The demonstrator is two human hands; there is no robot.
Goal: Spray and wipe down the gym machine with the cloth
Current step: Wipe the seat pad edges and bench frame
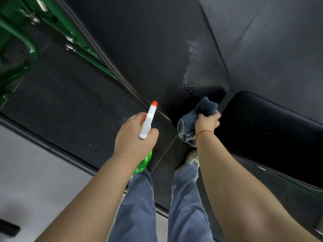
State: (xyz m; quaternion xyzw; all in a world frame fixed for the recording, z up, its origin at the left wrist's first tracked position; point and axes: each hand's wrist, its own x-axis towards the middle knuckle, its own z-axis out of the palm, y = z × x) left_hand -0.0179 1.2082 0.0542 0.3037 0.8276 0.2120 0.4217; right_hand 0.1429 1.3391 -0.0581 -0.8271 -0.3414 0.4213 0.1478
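Dark speckled rubber floor mats cover most of the ground, bordered by a paler grey floor at lower left. Lighting is dim.

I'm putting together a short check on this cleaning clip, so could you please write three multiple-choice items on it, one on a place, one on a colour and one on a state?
1. Where do the spray droplets lie?
A. On the black pad, beyond the cloth
B. On the green frame
C. On the grey floor at lower left

2. What colour is the spray bottle's nozzle tip?
A. Blue
B. Orange
C. Black

3. What is the state of the cloth?
A. Spread flat on the pad
B. Draped over the frame
C. Bunched in the right hand

Answers:
1 A, the wet speckles sit on the black pad just past the cloth.
2 B, the white sprayer held in the left hand ends in an orange tip.
3 C, the right hand grips the crumpled blue-grey cloth.
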